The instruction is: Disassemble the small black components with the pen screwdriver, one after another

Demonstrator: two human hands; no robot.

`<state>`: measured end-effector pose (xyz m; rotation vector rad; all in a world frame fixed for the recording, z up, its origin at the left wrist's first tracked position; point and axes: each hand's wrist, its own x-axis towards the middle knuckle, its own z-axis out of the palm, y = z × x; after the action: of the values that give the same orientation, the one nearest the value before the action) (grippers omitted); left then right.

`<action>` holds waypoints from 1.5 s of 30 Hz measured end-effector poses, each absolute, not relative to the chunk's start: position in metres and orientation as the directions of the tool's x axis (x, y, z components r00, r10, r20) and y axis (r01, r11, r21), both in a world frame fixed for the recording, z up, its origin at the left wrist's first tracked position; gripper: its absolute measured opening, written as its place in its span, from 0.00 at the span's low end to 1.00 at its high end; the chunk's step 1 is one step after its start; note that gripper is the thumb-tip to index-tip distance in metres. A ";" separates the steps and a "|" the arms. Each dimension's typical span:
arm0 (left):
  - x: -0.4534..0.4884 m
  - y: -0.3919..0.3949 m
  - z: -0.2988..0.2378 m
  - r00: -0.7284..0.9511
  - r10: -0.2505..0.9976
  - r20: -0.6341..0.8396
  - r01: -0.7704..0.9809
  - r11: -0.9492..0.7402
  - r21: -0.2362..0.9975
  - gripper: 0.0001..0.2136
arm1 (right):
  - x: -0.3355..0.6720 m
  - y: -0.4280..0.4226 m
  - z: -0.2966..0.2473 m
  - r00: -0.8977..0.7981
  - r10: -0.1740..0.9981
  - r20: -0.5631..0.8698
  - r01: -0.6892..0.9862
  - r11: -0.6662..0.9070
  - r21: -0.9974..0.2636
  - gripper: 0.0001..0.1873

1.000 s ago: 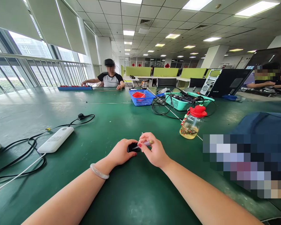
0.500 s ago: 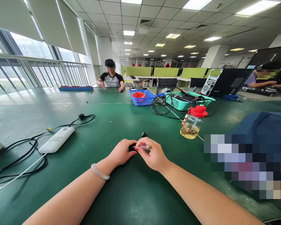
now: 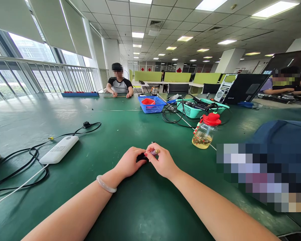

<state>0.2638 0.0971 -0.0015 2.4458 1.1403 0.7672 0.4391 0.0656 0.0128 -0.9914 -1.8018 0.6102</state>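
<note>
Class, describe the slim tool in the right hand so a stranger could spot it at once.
Start with the big green table and look near the picture's middle. There the right hand pinches the slim tool, close to a black item in the left hand. Unlike that item, it is pale purplish with a tan end.

from where i stand this is an open-plan office: lime-green partitions [image 3: 147, 76] behind white desks [image 3: 137, 84] and black chairs [image 3: 178, 88], a tiled ceiling [image 3: 117, 12] set with light panels [image 3: 137, 35], roller blinds [image 3: 52, 26] over wide windows [image 3: 30, 50]. the long green table [image 3: 150, 207] up front, bearing a plastic basket [image 3: 190, 112] of tangled cables [image 3: 200, 104], lends it the look of a workroom too.
</note>
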 end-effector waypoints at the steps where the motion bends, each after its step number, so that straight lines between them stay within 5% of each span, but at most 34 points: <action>1: 0.264 0.097 -0.001 0.531 0.772 0.350 0.591 -0.634 0.499 0.09 | 0.439 0.066 0.013 -0.211 0.842 0.497 0.360 0.539 -0.761 0.06; 8: 0.266 0.092 0.000 0.536 0.668 0.516 0.546 -0.740 0.392 0.16 | 0.442 0.069 0.009 -0.173 0.852 0.495 0.271 0.524 -0.807 0.08; 12: 0.264 0.098 -0.005 0.417 0.723 0.551 0.647 -0.662 0.379 0.19 | 0.447 0.071 0.009 -0.022 0.830 0.557 0.122 0.555 -0.823 0.12; 17: 0.257 0.109 -0.015 0.217 0.907 0.361 0.877 -0.344 0.336 0.21 | 0.455 0.082 0.002 0.152 0.834 0.530 0.184 0.503 -0.845 0.13; 22: 0.258 0.104 -0.010 0.192 0.963 0.191 0.938 -0.238 0.254 0.21 | 0.459 0.098 -0.011 0.191 0.890 0.414 0.238 0.367 -0.899 0.15; 29: 0.269 0.102 -0.005 0.521 0.835 0.174 0.761 -0.548 0.348 0.30 | 0.455 0.102 -0.019 0.120 0.874 0.470 0.314 0.416 -0.853 0.11; 33: 0.280 0.109 -0.009 0.535 0.831 0.152 0.765 -0.553 0.330 0.37 | 0.454 0.104 -0.021 0.123 0.860 0.496 0.326 0.437 -0.838 0.09; 39: 0.290 0.136 -0.007 0.510 0.850 0.129 0.792 -0.523 0.314 0.36 | 0.460 0.107 -0.021 0.180 0.868 0.462 0.334 0.388 -0.859 0.12; 45: 0.304 0.145 -0.004 0.491 0.859 0.144 0.788 -0.508 0.349 0.21 | 0.461 0.108 -0.020 0.185 0.873 0.452 0.312 0.384 -0.869 0.13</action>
<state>0.3043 0.1450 -0.0044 2.5001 1.4080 0.4418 0.4605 0.1078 -0.0197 -1.1677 -1.3798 0.5595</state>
